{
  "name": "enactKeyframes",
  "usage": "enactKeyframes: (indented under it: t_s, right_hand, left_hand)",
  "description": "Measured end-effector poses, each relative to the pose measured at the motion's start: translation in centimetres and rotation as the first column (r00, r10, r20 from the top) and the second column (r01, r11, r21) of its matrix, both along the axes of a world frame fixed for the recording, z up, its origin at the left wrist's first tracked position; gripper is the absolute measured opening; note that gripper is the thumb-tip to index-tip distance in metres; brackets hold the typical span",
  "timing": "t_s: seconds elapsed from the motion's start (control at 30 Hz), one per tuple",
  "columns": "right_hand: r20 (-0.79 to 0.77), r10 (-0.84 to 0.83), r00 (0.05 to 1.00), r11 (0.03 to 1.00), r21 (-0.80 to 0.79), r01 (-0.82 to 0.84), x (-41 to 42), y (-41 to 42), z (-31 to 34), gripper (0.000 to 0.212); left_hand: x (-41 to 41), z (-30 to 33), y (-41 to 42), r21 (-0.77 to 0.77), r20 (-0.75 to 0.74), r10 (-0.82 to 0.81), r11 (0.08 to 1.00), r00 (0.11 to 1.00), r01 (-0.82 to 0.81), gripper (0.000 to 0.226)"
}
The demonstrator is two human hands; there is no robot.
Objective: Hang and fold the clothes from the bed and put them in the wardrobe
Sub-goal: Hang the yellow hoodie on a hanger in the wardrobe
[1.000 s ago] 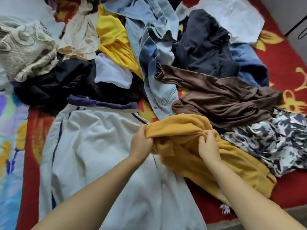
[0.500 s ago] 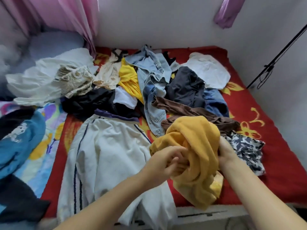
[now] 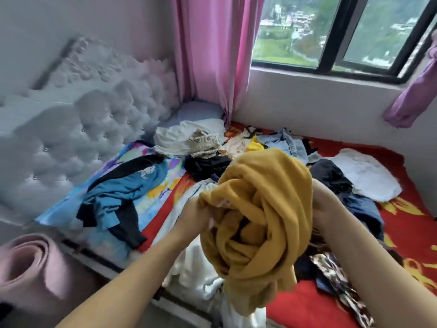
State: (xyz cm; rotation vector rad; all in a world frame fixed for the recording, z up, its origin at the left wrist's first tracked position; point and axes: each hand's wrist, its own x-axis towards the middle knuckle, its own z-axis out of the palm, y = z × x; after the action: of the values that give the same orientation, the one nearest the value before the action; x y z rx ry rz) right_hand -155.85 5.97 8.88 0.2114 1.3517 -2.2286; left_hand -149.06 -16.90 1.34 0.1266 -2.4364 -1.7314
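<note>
**Mustard top off the bed, bunched between 2 hands**

Far left, a tufted grey headboard [image 3: 78,129] stands behind the bed, with a rolled pink mat [image 3: 28,263] near the bottom corner. A blue garment [image 3: 125,185] lies crumpled on the floral sheet just right of that. Then comes the left hand [image 3: 196,218], fingers curled into the near-left edge of the mustard top [image 3: 257,218] and clamped on the fabric. The top is up in the air, clear of the mattress, twisted into a loose coil with its lower end dangling over a white garment [image 3: 196,261] at the near edge of the bed. On the other side the right hand [image 3: 324,204] holds the top's right flank, though the cloth hides most of its fingers. Beyond it, a dark navy piece [image 3: 331,176] and a white piece [image 3: 364,176] sit on the red blanket [image 3: 402,228], and a leopard-print item [image 3: 335,268] lies near right. A pink curtain [image 3: 212,55] and the window [image 3: 343,31] close off the far wall.

The step, I'd say, is pick-up and sorting out: 1 garment chosen, plenty left in the pile. Next it needs shaking open, finding the shoulders or hem, before any fold or hanger. No wardrobe in shot.
</note>
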Motion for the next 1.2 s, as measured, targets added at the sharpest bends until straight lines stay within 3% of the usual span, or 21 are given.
enactKeyframes:
  t_s: [0.1,0.2,0.27,0.33,0.4,0.47,0.53,0.6,0.67,0.7,0.77,0.87,0.93,1.0,1.1,1.2]
  right_hand:
    - [-0.083,-0.008,0.997,0.966,0.258,0.030,0.4,-3.4,-0.6,0.019]
    - [-0.292,0.274,0.916,0.851,0.518,-0.089,3.5,-9.3,-2.1,0.032]
    - [-0.375,0.575,0.728,0.767,0.557,-0.319,8.7,-14.5,-2.5,0.044]
    - [-0.384,0.823,0.419,0.561,0.665,-0.493,15.4,-20.0,-3.5,0.066]
    - [-0.365,0.923,0.123,0.381,0.819,-0.428,22.8,-25.2,-5.9,0.072]
    - [-0.411,0.910,0.042,0.403,0.861,-0.309,29.1,-29.7,-8.2,0.053]
    - [-0.433,0.899,0.064,0.436,0.871,-0.228,33.5,-33.2,-9.4,0.024]
    - [-0.411,0.908,0.082,0.418,0.882,-0.218,36.7,-36.2,-9.3,0.022]
    - [-0.473,0.880,0.038,0.471,0.860,-0.198,39.0,-38.9,-8.0,0.028]
    - [-0.534,0.846,0.005,0.525,0.830,-0.190,40.0,-40.2,-6.6,0.030]
    - [-0.641,0.765,-0.065,0.624,0.762,-0.176,42.2,-42.8,-3.0,0.034]
    - [-0.704,0.665,-0.247,0.692,0.706,-0.151,45.6,-46.7,2.6,0.030]
    - [-0.681,0.622,-0.385,0.702,0.704,-0.111,47.9,-49.0,5.5,0.027]
    - [-0.641,0.595,-0.485,0.706,0.705,-0.065,49.7,-51.0,7.2,0.024]
    - [-0.522,0.613,-0.593,0.672,0.739,0.045,50.8,-54.0,7.9,0.026]
    - [-0.310,0.719,-0.621,0.540,0.813,0.219,50.7,-57.6,8.0,0.024]
  left_hand:
    - [5.6,4.0,-4.8,0.194,0.001,0.233,0.954,0.972,-0.229,0.026]
    - [12.7,6.2,-8.6,0.200,0.057,0.324,0.923,0.945,-0.328,0.031]
    - [17.8,6.5,-10.4,0.157,0.069,0.382,0.908,0.922,-0.388,0.027]
    - [23.2,6.6,-12.2,0.115,0.111,0.494,0.856,0.863,-0.504,0.021]
    - [29.1,6.9,-14.7,0.099,0.142,0.582,0.797,0.801,-0.596,0.022]
    - [34.8,7.7,-17.3,0.065,0.158,0.604,0.783,0.781,-0.619,0.020]
    - [40.4,8.6,-19.6,0.040,0.171,0.574,0.808,0.801,-0.588,0.018]
    - [46.3,9.4,-21.6,-0.024,0.180,0.575,0.814,0.798,-0.580,0.018]
    - [52.7,10.0,-23.6,-0.203,0.153,0.645,0.762,0.748,-0.615,0.014]
    - [55.9,10.2,-24.8,-0.326,0.131,0.688,0.710,0.714,-0.624,0.005]
    - [61.7,10.4,-27.1,-0.627,0.085,0.787,0.519,0.610,-0.582,0.012]
    - [68.1,10.6,-31.0,-0.885,-0.107,0.918,0.087,0.381,-0.458,0.019]
    - [71.0,11.4,-33.5,-0.896,-0.233,0.945,-0.115,0.232,-0.430,0.007]
    - [73.2,12.3,-36.0,-0.862,-0.300,0.947,-0.220,0.111,-0.456,0.003]
    - [74.3,12.8,-39.4,-0.703,-0.255,0.967,-0.203,-0.025,-0.682,0.008]
    - [72.6,13.9,-41.6,-0.310,-0.166,0.985,-0.093,-0.042,-0.946,0.016]
